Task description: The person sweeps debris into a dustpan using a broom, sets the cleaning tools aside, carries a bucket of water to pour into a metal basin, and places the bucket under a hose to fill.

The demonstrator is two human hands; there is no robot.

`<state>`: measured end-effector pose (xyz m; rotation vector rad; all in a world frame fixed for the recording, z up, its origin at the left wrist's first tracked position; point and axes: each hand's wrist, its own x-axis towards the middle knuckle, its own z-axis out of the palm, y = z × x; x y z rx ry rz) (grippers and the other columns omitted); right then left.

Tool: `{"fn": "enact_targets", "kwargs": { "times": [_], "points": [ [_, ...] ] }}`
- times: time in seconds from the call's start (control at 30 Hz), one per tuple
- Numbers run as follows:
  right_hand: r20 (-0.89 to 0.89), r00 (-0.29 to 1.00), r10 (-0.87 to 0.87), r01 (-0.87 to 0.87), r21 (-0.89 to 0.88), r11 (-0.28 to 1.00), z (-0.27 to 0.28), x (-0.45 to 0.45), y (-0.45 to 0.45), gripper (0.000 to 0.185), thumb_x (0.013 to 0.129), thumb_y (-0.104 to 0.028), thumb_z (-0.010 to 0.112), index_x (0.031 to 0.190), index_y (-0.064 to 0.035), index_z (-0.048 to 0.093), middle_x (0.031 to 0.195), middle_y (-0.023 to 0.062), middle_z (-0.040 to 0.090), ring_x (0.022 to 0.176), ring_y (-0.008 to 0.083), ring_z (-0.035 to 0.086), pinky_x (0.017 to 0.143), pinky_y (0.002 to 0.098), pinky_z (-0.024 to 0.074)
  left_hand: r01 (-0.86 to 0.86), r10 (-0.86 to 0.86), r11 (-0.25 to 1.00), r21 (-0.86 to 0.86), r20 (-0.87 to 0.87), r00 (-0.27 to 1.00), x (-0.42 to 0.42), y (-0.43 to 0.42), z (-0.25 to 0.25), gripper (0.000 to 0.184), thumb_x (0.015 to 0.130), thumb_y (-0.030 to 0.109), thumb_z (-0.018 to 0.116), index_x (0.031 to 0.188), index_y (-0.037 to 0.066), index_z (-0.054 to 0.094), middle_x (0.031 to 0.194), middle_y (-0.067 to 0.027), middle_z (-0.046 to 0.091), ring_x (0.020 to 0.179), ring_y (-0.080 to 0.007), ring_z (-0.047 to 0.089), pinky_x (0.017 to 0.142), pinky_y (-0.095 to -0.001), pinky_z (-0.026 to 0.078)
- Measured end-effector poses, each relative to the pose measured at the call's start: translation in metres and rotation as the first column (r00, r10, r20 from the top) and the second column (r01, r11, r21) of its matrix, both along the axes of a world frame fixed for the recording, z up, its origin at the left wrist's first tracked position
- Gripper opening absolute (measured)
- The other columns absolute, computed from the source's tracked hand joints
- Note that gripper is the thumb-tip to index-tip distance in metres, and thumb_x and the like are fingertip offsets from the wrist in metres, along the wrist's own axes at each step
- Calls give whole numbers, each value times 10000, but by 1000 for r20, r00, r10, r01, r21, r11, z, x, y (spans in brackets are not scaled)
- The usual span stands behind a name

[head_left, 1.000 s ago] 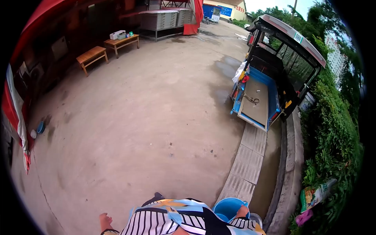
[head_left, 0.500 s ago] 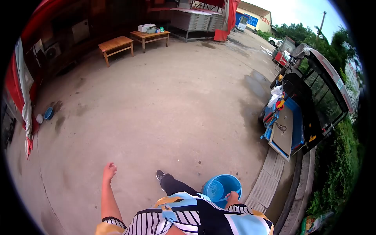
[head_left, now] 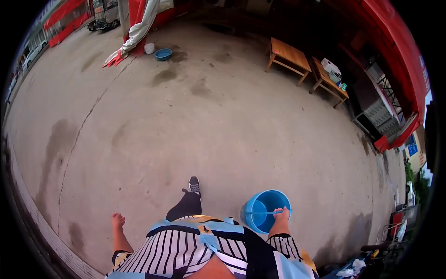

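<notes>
A blue plastic bucket (head_left: 260, 204) hangs at my right side, its mouth tilted towards me; nothing shows inside it. My right hand (head_left: 281, 214) is closed round the bucket's handle (head_left: 260, 213), which crosses the mouth. On the other side my left hand (head_left: 118, 220) hangs out from my body over the concrete, its fingers loosely bent and a little apart, holding nothing. A dark shoe (head_left: 194, 184) is stretched forward between the two hands.
Concrete ground (head_left: 186, 125) with a long crack lies ahead. A blue basin (head_left: 163, 54) sits near a red and white tarp (head_left: 139, 35). Two wooden tables (head_left: 290, 56) stand at the upper right, beside a metal cabinet (head_left: 383, 116). Part of a vehicle (head_left: 353, 269) shows at lower right.
My view has swung to the left: tables, basin and tarp have shifted right, and the blue vehicle is mostly out of view. The bucket stays in my right hand; my left hand is lower.
</notes>
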<state>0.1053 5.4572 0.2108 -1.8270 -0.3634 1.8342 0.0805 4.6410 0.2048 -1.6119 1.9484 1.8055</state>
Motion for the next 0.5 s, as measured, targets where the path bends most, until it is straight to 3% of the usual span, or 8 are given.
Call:
{"fn": "enact_targets", "kwargs": {
  "times": [0.03,0.07,0.13,0.17,0.23,0.27,0.37,0.5],
  "points": [
    [-33,999,1,0,19,1000,2,-41,13,169,826,-240,456,758,-95,403,648,18,414,579,157,406,612,345,378,-7,-26,971,240,132,991,21,-42,-66,159,777,119,473,923,61,493,658,-64,477,528,-169,495,441,-308,410],
    [-54,998,-10,11,31,999,-4,-66,22,182,826,-243,457,734,-96,403,631,12,409,565,153,400,605,340,378,-178,145,984,33,443,885,21,-14,-67,138,772,120,484,888,48,511,689,-126,483,535,-220,510,456,-380,430],
    [1,998,69,-69,40,997,-5,-105,34,196,832,-250,448,702,-112,400,609,3,398,546,141,384,569,317,357,-150,92,986,71,520,849,-27,18,-69,163,766,131,517,895,33,507,730,-152,501,542,-261,534,447,-398,437],
    [16,994,108,-109,49,993,-6,-129,42,206,835,-254,443,686,-120,398,598,-2,393,537,134,376,552,306,347,-11,-50,992,127,468,882,-70,29,-75,178,763,137,533,899,25,505,751,-166,509,546,-281,545,443,-407,440],
    [19,984,179,-180,83,980,-4,-207,63,219,842,-261,429,666,-134,398,581,-8,384,526,126,364,530,289,328,511,-510,860,-13,25,860,-186,53,-88,214,757,149,566,907,9,502,792,-192,526,553,-321,568,434,-425,447],
    [33,977,211,-213,96,972,2,-241,69,223,846,-264,420,663,-139,398,575,-9,379,525,123,360,527,284,320,109,-146,987,114,395,907,-304,77,-87,151,748,134,571,798,0,525,732,-175,528,529,-300,567,430,-409,446],
    [82,954,289,-298,154,942,8,-333,101,233,851,-262,409,652,-142,399,562,-12,370,516,123,354,517,290,314,587,-543,766,-263,223,809,-568,150,-67,172,657,75,578,794,-27,562,610,-112,557,514,-227,571,429,-300,430],
    [71,929,364,-371,148,917,-5,-483,149,229,846,-235,436,645,-128,407,561,-3,376,500,134,361,493,311,318,637,-682,731,-244,-256,685,-865,314,18,312,708,136,560,972,-27,526,737,-96,579,636,-175,568,565,-290,449]
  ]
}}
